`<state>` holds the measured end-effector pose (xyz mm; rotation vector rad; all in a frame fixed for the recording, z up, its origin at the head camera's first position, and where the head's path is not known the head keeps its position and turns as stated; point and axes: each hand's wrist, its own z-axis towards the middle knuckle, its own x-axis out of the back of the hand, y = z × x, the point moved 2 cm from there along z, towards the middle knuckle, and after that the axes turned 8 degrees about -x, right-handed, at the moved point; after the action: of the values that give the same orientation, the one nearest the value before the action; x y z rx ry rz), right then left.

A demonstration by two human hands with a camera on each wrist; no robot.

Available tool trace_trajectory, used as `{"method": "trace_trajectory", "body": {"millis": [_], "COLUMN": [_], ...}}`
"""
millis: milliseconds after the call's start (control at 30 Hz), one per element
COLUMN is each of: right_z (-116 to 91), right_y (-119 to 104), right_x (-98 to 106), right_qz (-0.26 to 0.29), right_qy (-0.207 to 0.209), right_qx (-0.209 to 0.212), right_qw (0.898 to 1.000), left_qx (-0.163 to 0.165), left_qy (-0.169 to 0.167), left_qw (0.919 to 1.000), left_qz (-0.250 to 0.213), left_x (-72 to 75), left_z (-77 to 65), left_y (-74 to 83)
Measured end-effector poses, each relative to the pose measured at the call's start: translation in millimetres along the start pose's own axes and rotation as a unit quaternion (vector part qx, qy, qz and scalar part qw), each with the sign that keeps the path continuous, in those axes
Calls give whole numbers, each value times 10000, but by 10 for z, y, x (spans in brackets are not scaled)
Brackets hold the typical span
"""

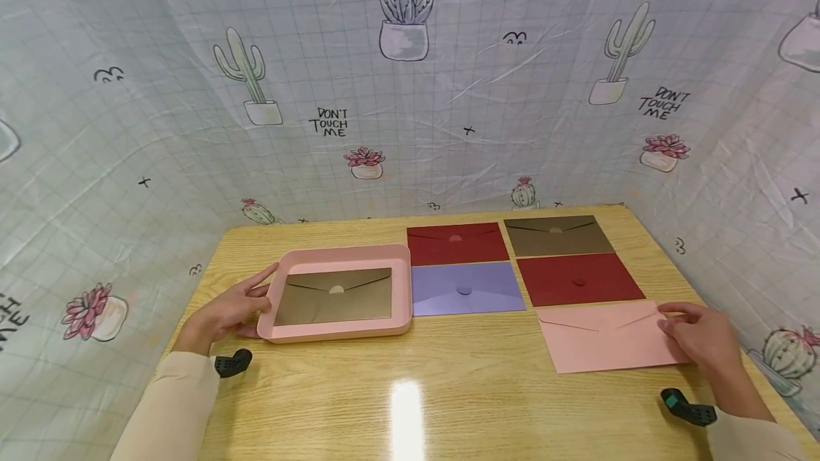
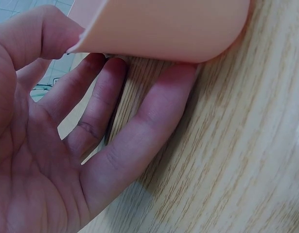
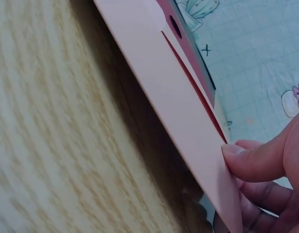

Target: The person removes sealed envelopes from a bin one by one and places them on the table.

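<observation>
A pink tray (image 1: pixel 278 336) stands on the left of the table with a brown envelope (image 1: pixel 339 297) lying inside. My left hand (image 1: pixel 227 311) grips the tray's left side; in the left wrist view the thumb is at the rim and the other fingers reach below the tray wall (image 2: pixel 159 29). At the right, my right hand (image 1: pixel 705 340) pinches a pink envelope (image 1: pixel 608 340) by its right edge. The right wrist view has this envelope (image 3: pixel 164 102) raised above the wood, thumb on its flap side and fingers behind.
Between the tray and the right side lie a red envelope (image 1: pixel 448 251) and a purple envelope (image 1: pixel 468 297). Farther right are another brown envelope (image 1: pixel 557 240) and a second red envelope (image 1: pixel 576 290). A patterned cloth (image 1: pixel 448 91) hangs around the wooden table (image 1: pixel 333 404).
</observation>
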<state>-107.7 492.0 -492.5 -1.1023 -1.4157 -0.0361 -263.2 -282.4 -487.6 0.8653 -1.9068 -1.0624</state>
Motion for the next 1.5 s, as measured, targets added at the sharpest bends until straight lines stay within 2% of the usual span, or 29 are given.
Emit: {"method": "trace_trajectory", "body": {"millis": [533, 967, 1200, 1500], "right_z": [-36, -12, -3, 15], "right_y": [25, 8, 22, 9], "right_x": [-34, -37, -29, -2], "right_qz": [24, -34, -95, -210], "right_qy": [-56, 104, 241, 107], "right_qx": [40, 101, 332, 273], "right_qw": [10000, 9999, 9991, 9993], "left_qx": [3, 36, 41, 42], "left_qy": [-94, -79, -110, -41], "left_qw": [9999, 9999, 9999, 9999], "left_qz": [41, 51, 46, 123], "left_x": [8, 4, 0, 5], "left_z": [-2, -17, -13, 3], "left_y": [4, 50, 29, 0]}}
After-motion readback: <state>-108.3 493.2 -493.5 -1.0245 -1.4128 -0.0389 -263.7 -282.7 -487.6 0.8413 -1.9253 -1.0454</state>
